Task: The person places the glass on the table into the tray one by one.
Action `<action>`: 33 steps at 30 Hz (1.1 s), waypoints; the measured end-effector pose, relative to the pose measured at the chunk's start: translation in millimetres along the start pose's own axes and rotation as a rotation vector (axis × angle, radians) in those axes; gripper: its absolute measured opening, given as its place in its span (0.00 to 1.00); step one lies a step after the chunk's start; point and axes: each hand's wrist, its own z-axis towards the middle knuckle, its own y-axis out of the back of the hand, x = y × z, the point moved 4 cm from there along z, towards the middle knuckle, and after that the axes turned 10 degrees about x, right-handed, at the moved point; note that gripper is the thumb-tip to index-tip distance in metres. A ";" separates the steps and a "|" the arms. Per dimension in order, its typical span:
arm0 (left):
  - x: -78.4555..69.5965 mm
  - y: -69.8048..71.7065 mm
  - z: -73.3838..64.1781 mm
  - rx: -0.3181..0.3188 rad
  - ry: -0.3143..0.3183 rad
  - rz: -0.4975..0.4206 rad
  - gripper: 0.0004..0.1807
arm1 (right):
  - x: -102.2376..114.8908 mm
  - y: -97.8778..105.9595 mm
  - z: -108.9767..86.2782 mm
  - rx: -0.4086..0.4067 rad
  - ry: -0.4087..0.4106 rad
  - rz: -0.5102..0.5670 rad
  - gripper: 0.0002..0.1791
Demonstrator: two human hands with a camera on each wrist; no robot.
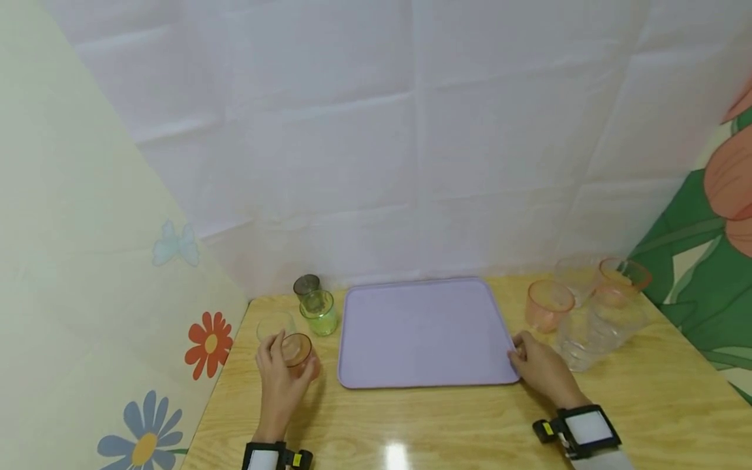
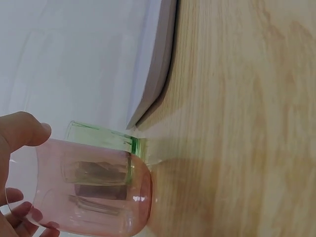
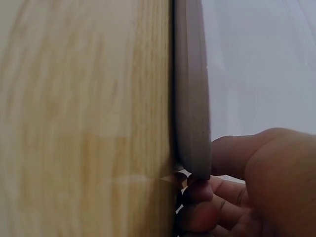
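A pink see-through glass point(image 1: 298, 356) is held near its rim by my left hand point(image 1: 277, 385), thumb on one side and fingers on the other. In the left wrist view the glass point(image 2: 98, 197) stands with its base at the wooden table. The lilac tray point(image 1: 425, 336) lies flat in the middle of the table. At its right front part, my right hand point(image 1: 543, 367) pinches the edge. The right wrist view shows the thumb on top of the tray's rim point(image 3: 195, 98) and curled fingers below. Beyond the left hand stand a green glass point(image 1: 320, 316) and a dark glass point(image 1: 306, 285).
A clear glass point(image 1: 271, 320) is just behind the left hand. To the tray's right stand another pink glass point(image 1: 548, 308), an orange-rimmed glass point(image 1: 623, 277) and several clear ones point(image 1: 602, 329). A white cloth point(image 1: 352, 150) hangs behind the wooden table point(image 1: 458, 424).
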 end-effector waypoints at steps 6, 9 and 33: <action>2.1 -4.0 -3.2 -0.035 0.052 -0.084 0.48 | -1.0 0.4 -0.3 -0.018 -0.017 -0.005 0.12; 2.3 -5.5 -4.9 -0.061 0.042 -0.115 0.49 | -1.2 1.4 -0.1 -0.023 -0.014 -0.007 0.11; 16.6 -19.7 -13.9 0.065 0.337 -0.397 0.48 | -1.6 -0.9 0.2 0.008 -0.019 0.007 0.12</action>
